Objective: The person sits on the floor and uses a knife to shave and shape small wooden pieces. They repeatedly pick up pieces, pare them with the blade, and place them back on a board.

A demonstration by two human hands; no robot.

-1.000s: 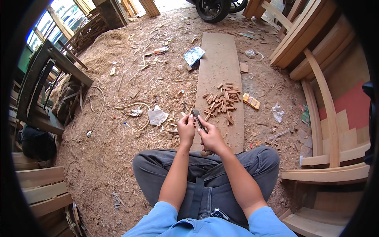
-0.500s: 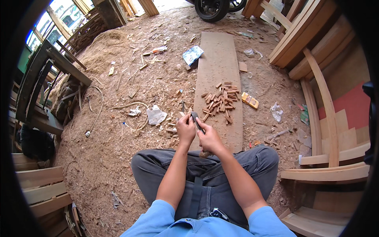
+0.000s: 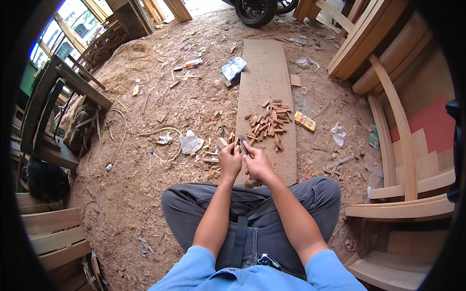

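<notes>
My left hand (image 3: 230, 161) is closed in a pinch around a small piece of wood, mostly hidden by the fingers. Wrapped round a knife, my right hand (image 3: 258, 165) is just beside it. The dark blade (image 3: 244, 144) points away from me, at the left fingertips. Below the right hand the end of a brown handle (image 3: 252, 183) sticks out. A pale wood block (image 3: 222, 142) shows just beyond the left hand; whether it is touched I cannot tell. Small reddish-brown wood pieces (image 3: 270, 121) lie heaped on a long flat board (image 3: 264, 63) in front of my crossed legs.
Wood shavings cover the ground (image 3: 131, 184). A yellow packet (image 3: 305, 121) lies right of the board, a blue-white packet (image 3: 234, 68) at its left edge. White scraps (image 3: 191, 142) lie leftward. Timber frames (image 3: 403, 126) stand right, a dark machine-like frame (image 3: 63, 106) left, a wheel (image 3: 256, 10) far ahead.
My hands stay close together, with the blade shifted slightly at the left fingertips. More of the pale block shows beside the left hand. The whole view has shifted a little.
</notes>
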